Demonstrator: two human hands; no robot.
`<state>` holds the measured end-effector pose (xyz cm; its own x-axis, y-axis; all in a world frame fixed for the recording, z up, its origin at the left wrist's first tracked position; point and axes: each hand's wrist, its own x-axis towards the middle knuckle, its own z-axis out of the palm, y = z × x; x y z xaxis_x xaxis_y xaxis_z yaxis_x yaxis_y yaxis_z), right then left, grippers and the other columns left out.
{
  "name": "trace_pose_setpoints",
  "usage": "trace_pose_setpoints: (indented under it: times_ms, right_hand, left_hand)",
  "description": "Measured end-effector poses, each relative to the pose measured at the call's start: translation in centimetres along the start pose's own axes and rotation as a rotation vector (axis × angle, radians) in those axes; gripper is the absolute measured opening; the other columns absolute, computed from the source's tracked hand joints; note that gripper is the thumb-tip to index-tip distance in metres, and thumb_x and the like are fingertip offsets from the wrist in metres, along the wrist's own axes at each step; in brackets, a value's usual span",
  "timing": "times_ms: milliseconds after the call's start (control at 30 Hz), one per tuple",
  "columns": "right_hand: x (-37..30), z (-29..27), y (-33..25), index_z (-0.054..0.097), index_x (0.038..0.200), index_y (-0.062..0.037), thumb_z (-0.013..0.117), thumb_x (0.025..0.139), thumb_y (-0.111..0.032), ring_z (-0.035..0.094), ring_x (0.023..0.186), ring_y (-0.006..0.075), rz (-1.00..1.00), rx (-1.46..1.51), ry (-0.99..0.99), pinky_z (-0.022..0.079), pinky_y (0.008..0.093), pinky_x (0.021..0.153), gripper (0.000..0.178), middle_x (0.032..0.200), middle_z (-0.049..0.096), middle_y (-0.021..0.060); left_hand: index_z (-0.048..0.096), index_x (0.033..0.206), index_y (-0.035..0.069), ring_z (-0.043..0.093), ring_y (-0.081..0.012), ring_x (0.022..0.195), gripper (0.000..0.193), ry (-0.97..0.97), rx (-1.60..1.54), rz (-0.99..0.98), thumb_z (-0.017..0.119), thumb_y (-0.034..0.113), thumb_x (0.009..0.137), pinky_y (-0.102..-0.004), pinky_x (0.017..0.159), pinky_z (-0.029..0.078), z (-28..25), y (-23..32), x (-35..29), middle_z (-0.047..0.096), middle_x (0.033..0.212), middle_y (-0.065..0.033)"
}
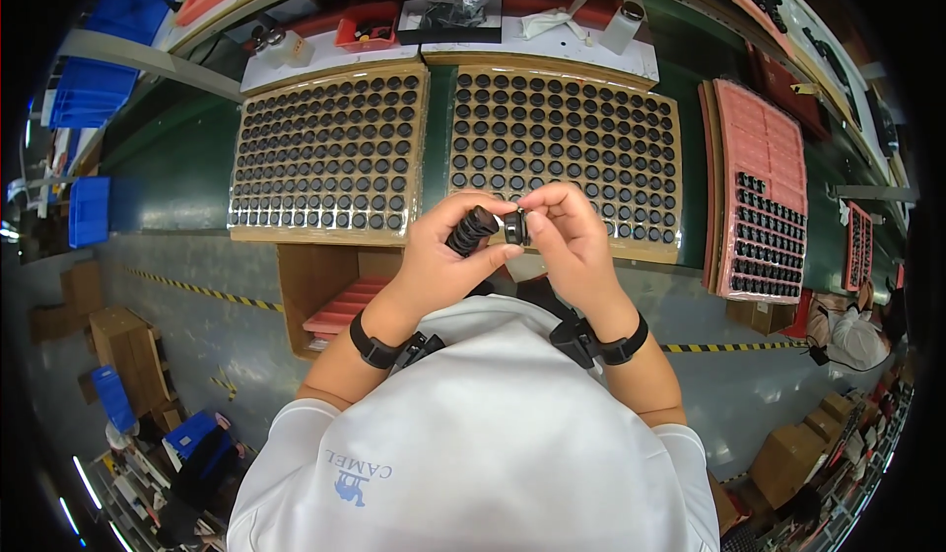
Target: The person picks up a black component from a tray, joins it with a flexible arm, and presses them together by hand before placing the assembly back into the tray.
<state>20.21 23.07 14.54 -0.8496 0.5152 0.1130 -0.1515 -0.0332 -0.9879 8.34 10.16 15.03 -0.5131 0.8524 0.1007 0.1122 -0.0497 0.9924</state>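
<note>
Our right hand [572,241] fingers pinch single black ring [516,227], small, round, dark. Our left hand [439,256] fingers curl around stack of black rings [471,231], just beside it. Beyond, two cardboard trays [330,153] full of black round parts, on green bench [168,168].

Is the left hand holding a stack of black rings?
Yes, the left hand grips a short stack of black rings, while the right hand pinches a single one.

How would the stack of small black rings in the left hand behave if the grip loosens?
The stack of black rings is probably loose pieces, held together only by the left hand, so it may fall apart. The rings look round, so dropped ones would likely roll. The single ring pinched by the right hand seems light and stiff.
</note>
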Motion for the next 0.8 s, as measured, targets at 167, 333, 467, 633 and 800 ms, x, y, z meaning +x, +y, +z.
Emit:
trace_pose_setpoints:
  times_ms: [167, 333, 467, 633, 800]
  right_hand:
    - [0.1, 0.9, -0.2, 0.048, 0.103, -0.0025, 0.047, 0.092, -0.009, 0.05, 0.08, 0.0073, 0.098, 0.245, -0.001, 0.041, 0.0216, 0.073, 0.013, 0.094, 0.053, 0.0027]
    - [0.4, 0.4, 0.5, 0.047, 0.104, -0.0028, 0.045, 0.093, -0.006, 0.044, 0.077, 0.0047, 0.167, 0.283, 0.016, 0.038, 0.0195, 0.071, 0.012, 0.091, 0.05, 0.0018]
    - [0.2, 1.3, 0.4, 0.045, 0.107, -0.0031, 0.044, 0.093, -0.006, 0.044, 0.077, 0.0046, 0.026, 0.137, 0.006, 0.038, 0.0192, 0.072, 0.014, 0.093, 0.05, 0.0025]
    - [0.5, 0.6, 0.3, 0.043, 0.108, -0.0033, 0.044, 0.094, -0.008, 0.045, 0.079, 0.0048, 0.096, 0.278, 0.03, 0.038, 0.0197, 0.072, 0.014, 0.093, 0.049, 0.0023]
    - [0.6, 1.6, -0.4, 0.045, 0.104, -0.0046, 0.04, 0.095, -0.014, 0.045, 0.079, 0.0057, 0.017, 0.168, -0.004, 0.039, 0.0201, 0.072, 0.013, 0.091, 0.048, 0.0013]
  left_hand:
    - [0.06, 0.103, 0.003, 0.05, -0.0042, 0.072, 0.038, 0.02, 0.089, 0.099, 0.075, -0.002, 0.068, -0.0178, 0.059, 0.041, 0.0, -0.2, 0.2, 0.058, 0.1, -0.0059]
    - [0.06, 0.103, 0.003, 0.05, -0.0041, 0.071, 0.038, 0.026, 0.182, 0.179, 0.075, -0.001, 0.068, -0.0173, 0.058, 0.041, -0.1, 0.0, 0.4, 0.059, 0.099, -0.0058]
    - [0.06, 0.103, 0.004, 0.051, -0.0044, 0.071, 0.039, 0.038, 0.156, 0.158, 0.076, 0.0, 0.068, -0.0172, 0.058, 0.041, -0.3, 0.0, 0.5, 0.059, 0.099, -0.0057]
    - [0.061, 0.103, 0.003, 0.051, -0.0048, 0.071, 0.039, 0.027, 0.173, 0.175, 0.076, 0.0, 0.067, -0.0174, 0.059, 0.041, -0.4, 0.2, 0.6, 0.059, 0.1, -0.006]
    - [0.061, 0.103, 0.003, 0.052, -0.0058, 0.074, 0.04, 0.021, 0.119, 0.14, 0.076, 0.0, 0.067, -0.0177, 0.06, 0.042, -0.6, 0.2, 0.4, 0.06, 0.1, -0.0068]
